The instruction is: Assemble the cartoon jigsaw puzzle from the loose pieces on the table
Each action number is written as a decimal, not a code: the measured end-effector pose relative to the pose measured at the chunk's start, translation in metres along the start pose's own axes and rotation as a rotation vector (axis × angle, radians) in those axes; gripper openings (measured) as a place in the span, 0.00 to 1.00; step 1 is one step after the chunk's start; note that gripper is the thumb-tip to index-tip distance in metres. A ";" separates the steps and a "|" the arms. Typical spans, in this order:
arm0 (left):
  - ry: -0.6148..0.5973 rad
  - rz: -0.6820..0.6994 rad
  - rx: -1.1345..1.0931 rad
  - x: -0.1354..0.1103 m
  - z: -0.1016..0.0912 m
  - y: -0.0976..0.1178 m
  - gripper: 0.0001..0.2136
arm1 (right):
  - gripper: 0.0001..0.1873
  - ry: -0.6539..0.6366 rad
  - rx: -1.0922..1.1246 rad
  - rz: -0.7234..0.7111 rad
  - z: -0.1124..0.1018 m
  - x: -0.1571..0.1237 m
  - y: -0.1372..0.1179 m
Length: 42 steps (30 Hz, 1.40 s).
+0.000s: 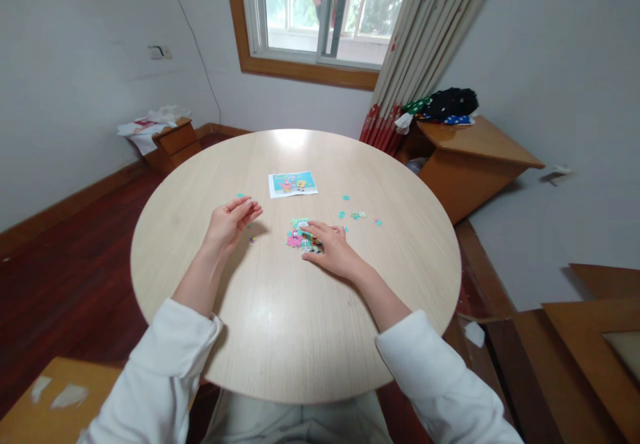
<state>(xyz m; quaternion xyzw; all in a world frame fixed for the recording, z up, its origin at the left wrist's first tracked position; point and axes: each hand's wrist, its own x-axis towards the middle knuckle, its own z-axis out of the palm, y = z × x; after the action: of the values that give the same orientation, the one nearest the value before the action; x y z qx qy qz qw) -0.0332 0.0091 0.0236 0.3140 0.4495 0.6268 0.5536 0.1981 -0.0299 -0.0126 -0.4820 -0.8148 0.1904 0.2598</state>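
A partly joined jigsaw puzzle (295, 238) with a pink cartoon figure and turquoise parts lies on the round table (295, 324). My right hand (333, 247) rests over its right side, fingers spread and bent, covering part of the picture. To the left of the puzzle, my left hand (229, 224) is raised a little above the table. Its thumb and fingertips are pinched together; whatever is between them is too small to make out. Below and right of that hand lies a loose puzzle piece (253, 240), and a turquoise piece (241, 195) shows behind it.
A printed picture sheet (293, 184) lies beyond the puzzle. Several loose pieces (356, 216) are scattered to the right. A wooden cabinet (470, 157) with cloths (450, 104) stands behind right, a small drawer unit (177, 143) behind left. The window (325, 17) is ahead.
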 end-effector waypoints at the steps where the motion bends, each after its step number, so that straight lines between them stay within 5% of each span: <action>1: 0.015 -0.023 -0.032 0.000 0.000 0.001 0.06 | 0.28 -0.021 -0.034 0.000 0.000 -0.001 0.001; 10: 0.127 -0.139 -0.111 0.000 -0.002 0.004 0.07 | 0.28 -0.009 -0.103 0.057 0.001 -0.001 0.007; 15: 0.047 -0.139 -0.015 0.007 -0.008 0.001 0.09 | 0.27 0.001 -0.093 0.063 0.001 -0.001 0.007; 21: -0.156 0.066 0.586 0.004 -0.023 0.004 0.13 | 0.28 0.002 -0.085 0.070 0.000 -0.001 0.004; 28: -0.339 0.033 1.185 0.000 -0.031 0.019 0.11 | 0.28 0.034 -0.096 0.067 -0.001 0.000 0.005; 42: -0.476 0.030 1.378 0.008 -0.035 0.002 0.08 | 0.19 0.190 -0.005 0.086 -0.003 0.002 0.012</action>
<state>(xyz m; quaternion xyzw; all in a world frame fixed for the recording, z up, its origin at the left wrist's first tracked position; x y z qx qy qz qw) -0.0668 0.0094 0.0100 0.7253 0.6050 0.1240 0.3044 0.2071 -0.0220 -0.0164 -0.5329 -0.7656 0.1527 0.3263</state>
